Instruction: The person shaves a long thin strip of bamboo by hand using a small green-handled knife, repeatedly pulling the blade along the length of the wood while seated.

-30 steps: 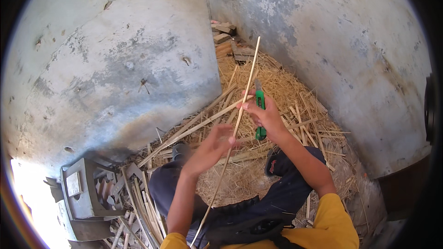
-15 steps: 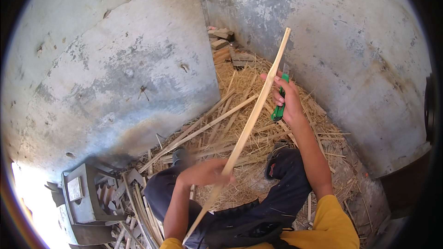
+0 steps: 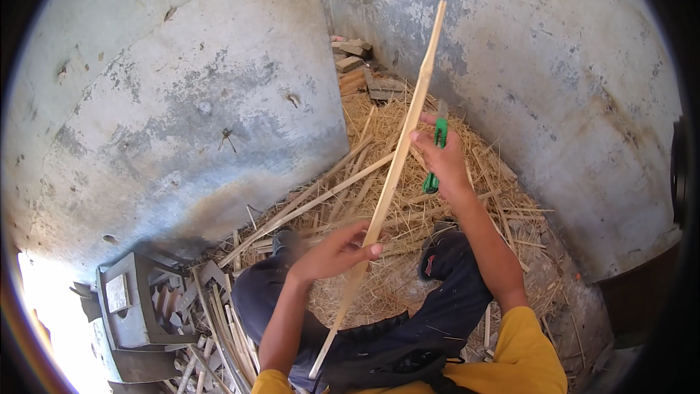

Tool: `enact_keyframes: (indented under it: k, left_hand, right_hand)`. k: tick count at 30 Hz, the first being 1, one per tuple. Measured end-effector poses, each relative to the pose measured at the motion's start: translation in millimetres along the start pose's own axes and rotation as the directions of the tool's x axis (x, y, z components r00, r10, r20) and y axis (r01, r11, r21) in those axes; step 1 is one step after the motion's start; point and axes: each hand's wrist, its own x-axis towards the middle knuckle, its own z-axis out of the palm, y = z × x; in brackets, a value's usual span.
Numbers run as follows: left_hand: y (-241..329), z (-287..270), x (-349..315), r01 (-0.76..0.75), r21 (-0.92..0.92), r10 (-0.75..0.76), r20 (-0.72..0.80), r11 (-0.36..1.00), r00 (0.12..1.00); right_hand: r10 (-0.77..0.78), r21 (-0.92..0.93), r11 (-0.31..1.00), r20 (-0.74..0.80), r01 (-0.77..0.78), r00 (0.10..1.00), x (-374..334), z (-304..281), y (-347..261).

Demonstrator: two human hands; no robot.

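Long pale wooden strip (image 3: pixel 389 182) runs diagonally through the frame: top end up against the grey concrete wall (image 3: pixel 554 66), bottom end down by the dark trousers (image 3: pixel 437 314) at the person's lap. It sits tilted, leaning to the right at the top.

Left hand (image 3: pixel 337 252): fingers curled around the strip's lower-middle section, thumb on the near face, closed on it.

Right hand (image 3: pixel 441 157): above the left hand on the strip, about two thirds of the way up. Fingers wrapped around a green-handled knife (image 3: pixel 436 157), handle pointing down past the wrist. Fingertips meet the strip's right edge. Blade looks to sit right against the strip, but exact contact is too small to tell.

Relative to the strip:
- behind and below it, a heap of pale shavings and straw-like slivers (image 3: pixel 408 211) covers the floor
- left of its lower half, several more long strips (image 3: pixel 306 204) lie on the heap, fanned towards the wall corner
- beyond its top end, a few wood blocks (image 3: pixel 357 66) stacked in the corner
- far left of its bottom end, a grey metal box-shaped thing (image 3: pixel 127 306) with short wood scraps (image 3: pixel 219 328) beside it
- right of its lower half, a dark shoe (image 3: pixel 441 252) on the shavings

Yellow sleeves (image 3: pixel 525 350) at the bottom edge.
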Motion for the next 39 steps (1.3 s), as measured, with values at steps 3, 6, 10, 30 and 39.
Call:
enact_keyframes:
  k: [3,6,10,30,39]
  left_hand:
    - [-3.4,-5.5,-7.2,0.053,0.168,-0.066,0.069,0.984,0.995]
    - [-15.9,-3.1,-8.2,0.011,0.274,-0.057,0.159,0.962,0.986]
    - [-2.8,8.8,-11.0,0.075,0.101,-0.081,0.057,0.992,0.995]
    - [4.6,12.7,2.1,-0.161,-0.094,0.096,-0.488,0.982,0.868]
    - [5.5,16.5,-2.5,-0.184,-0.097,0.111,-0.501,0.978,0.858]
  right_hand:
    - [0.003,0.108,0.994,-0.085,0.007,0.996,10.0,-10.6,-3.8]
    - [-0.006,0.119,0.993,-0.145,0.024,0.989,16.8,-19.1,-4.1]
    - [-0.072,0.034,0.996,-0.109,0.076,0.991,15.4,-23.5,-0.3]
    - [-0.447,-0.263,0.688,0.580,0.676,0.681,-58.1,29.2,19.4]
    - [-0.421,-0.280,0.650,0.640,0.706,0.642,-66.3,29.4,11.2]
